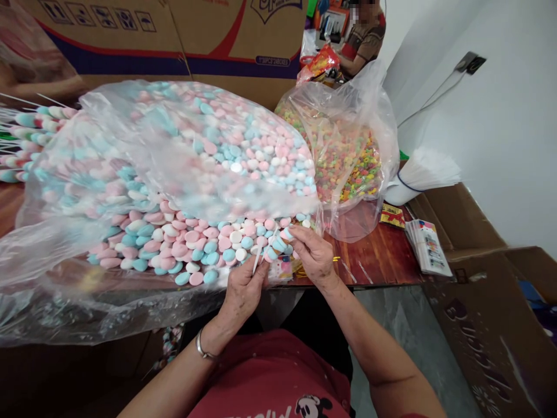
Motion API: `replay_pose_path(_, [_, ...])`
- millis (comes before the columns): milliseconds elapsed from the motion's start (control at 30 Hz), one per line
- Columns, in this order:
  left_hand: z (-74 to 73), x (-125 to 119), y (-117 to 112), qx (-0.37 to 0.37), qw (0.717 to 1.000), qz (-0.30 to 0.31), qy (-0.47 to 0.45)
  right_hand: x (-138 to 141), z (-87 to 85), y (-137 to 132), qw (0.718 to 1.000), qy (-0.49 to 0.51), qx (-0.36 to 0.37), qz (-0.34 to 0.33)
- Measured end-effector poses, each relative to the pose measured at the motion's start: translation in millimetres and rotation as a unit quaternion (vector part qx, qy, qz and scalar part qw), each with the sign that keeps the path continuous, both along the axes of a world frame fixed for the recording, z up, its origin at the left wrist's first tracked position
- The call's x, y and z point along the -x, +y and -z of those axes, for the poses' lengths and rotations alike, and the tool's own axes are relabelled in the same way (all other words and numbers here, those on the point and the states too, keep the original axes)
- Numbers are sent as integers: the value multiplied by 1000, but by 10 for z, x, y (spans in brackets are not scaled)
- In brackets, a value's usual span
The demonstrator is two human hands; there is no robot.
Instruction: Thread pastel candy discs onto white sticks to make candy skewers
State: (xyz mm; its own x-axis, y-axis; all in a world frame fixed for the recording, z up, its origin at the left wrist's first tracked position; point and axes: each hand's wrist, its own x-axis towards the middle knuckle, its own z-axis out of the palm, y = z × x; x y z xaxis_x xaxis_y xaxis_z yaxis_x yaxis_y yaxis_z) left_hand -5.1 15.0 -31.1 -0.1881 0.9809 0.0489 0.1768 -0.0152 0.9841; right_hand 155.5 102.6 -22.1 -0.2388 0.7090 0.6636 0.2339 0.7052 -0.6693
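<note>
A big clear plastic bag (143, 145) of pink, blue and white candies (195, 244) lies open on the wooden table (374, 255). My left hand (243, 290) pinches a thin white stick (257, 258) at the table's near edge. My right hand (313, 252) is closed on a few candies (278, 244) at the stick's upper end, right beside the open mouth of the bag.
A second clear bag (348, 157) holds multicoloured ring candies. Finished candy sticks (30, 128) lie at the far left. A bundle of white sticks (422, 171) and a pack of small packets (429, 247) sit at the right. Cardboard boxes (174, 35) stand behind; another person (363, 40) sits beyond.
</note>
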Motion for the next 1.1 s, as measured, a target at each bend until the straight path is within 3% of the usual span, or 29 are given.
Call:
replay_pose_path(133, [33, -14, -10, -10, 1000, -5, 13, 49, 52, -25, 999, -10, -30, 23])
replay_pose_path(333, [35, -18, -7, -6, 1000, -24, 3, 91, 25, -50, 999, -32, -42, 6])
replay_pose_path(567, [-2, 3, 1, 14, 999, -29, -29, 118, -13, -34, 998, -51, -14, -21])
replay_pose_path(700, [-77, -9, 27, 44, 994, -26, -98, 203, -18, -81, 992, 41, 97, -64])
replay_pose_path(800, [-143, -45, 58, 64, 985, -17, -161, 299, -13, -136, 953, 188, 214, -101])
replay_pose_path(900, [-166, -92, 68, 70, 978, -11, -196, 361, -11, -151, 912, 244, 303, -132])
replay_pose_path(1100, [-41, -153, 3, 65, 976, 9, -210, 383, -27, -93, 898, 269, 339, -78])
